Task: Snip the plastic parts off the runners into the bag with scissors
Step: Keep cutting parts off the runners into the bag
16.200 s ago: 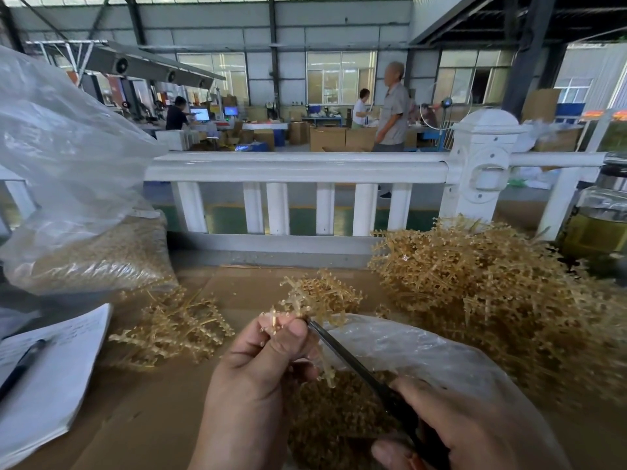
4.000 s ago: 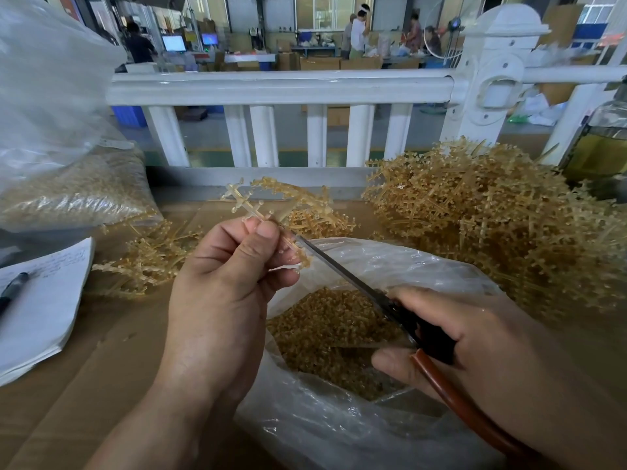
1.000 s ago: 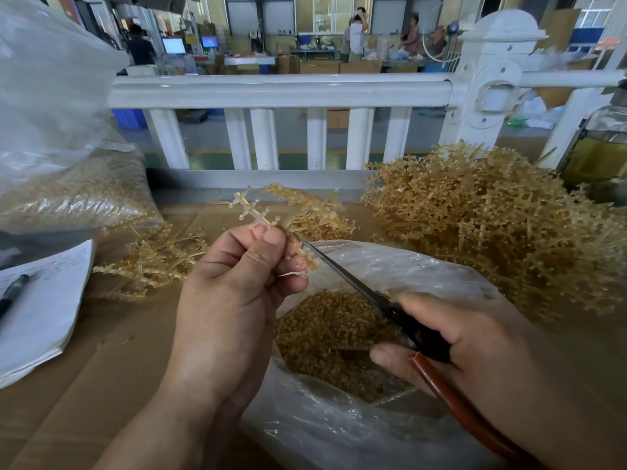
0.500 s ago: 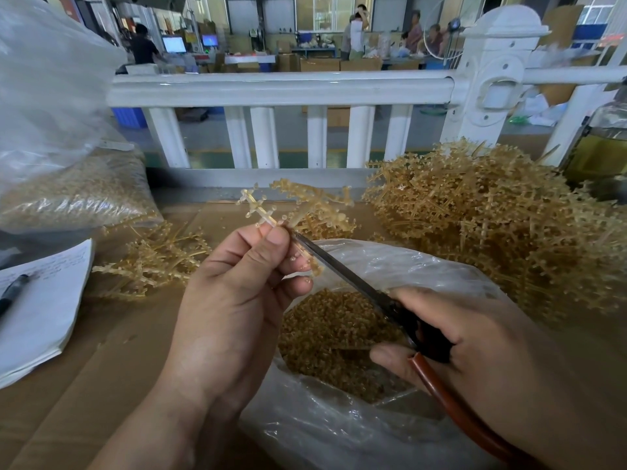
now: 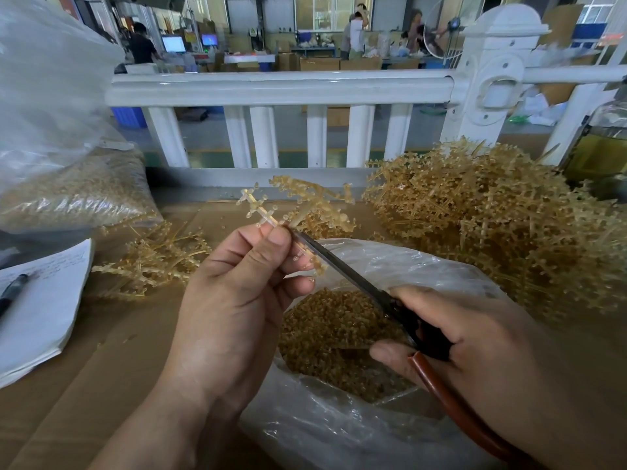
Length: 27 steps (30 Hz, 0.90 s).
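Though scissors [image 5: 342,266] reach the runner [image 5: 258,209], the left hand [image 5: 234,300] hides their tips.

Pale runner [image 5: 252,206] against scissors [image 5: 339,262] blades, over clear bag [image 5: 322,432] of parts [image 5: 322,330]

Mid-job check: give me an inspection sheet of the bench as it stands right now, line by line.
Surface: brown cardboard-covered bench.
Job's things: translucent amber plastic runner held above the open clear plastic bag of snipped amber parts; dark-bladed scissors with red-brown handle, tip at the runner; large heap of amber runners at right; smaller heap at left.
Clutter: white paper pad with black pen; big clear sack of amber parts far left; glass bottle of yellowish liquid at right edge.
Grippers: left hand pinches the runner; right hand grips the scissors.
Cables: nothing seen.
Surroundings: white railing; people working beyond it.
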Each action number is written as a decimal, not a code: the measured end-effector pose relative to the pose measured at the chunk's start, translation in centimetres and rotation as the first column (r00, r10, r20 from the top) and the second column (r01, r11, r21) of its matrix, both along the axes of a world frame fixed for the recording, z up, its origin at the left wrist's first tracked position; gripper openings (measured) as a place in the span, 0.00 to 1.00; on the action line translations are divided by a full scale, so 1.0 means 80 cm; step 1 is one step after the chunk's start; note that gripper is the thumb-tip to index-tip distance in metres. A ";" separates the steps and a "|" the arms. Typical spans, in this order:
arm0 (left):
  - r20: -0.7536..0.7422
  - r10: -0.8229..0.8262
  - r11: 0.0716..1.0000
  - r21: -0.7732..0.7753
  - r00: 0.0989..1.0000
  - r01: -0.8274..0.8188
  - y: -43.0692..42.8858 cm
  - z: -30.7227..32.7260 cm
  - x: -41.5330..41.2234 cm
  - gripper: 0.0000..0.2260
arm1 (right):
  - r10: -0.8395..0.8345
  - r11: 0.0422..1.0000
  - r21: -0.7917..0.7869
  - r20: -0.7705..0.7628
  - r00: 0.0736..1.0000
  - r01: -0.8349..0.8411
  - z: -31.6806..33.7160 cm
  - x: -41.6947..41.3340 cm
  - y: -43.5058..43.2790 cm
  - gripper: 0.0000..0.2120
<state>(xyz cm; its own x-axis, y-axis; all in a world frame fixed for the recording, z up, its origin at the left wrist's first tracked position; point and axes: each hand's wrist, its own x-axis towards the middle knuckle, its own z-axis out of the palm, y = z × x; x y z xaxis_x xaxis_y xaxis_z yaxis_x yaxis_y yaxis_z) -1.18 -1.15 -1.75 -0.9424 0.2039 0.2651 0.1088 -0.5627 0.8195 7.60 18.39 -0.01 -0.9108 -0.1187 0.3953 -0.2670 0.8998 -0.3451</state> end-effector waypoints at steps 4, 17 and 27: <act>-0.003 0.007 1.000 -0.005 1.000 -0.007 0.000 0.000 0.000 0.06 | -0.003 1.000 -0.010 -0.003 1.000 0.003 0.000 0.000 0.000 0.22; 0.042 0.130 0.990 -0.054 0.991 -0.128 -0.001 0.000 -0.001 0.05 | 0.008 1.000 -0.014 0.029 1.000 -0.008 -0.002 -0.001 0.000 0.26; 0.074 0.117 0.993 0.012 0.990 -0.118 -0.002 0.005 0.000 0.06 | -0.021 1.000 -0.001 0.020 1.000 0.021 -0.008 -0.003 0.003 0.27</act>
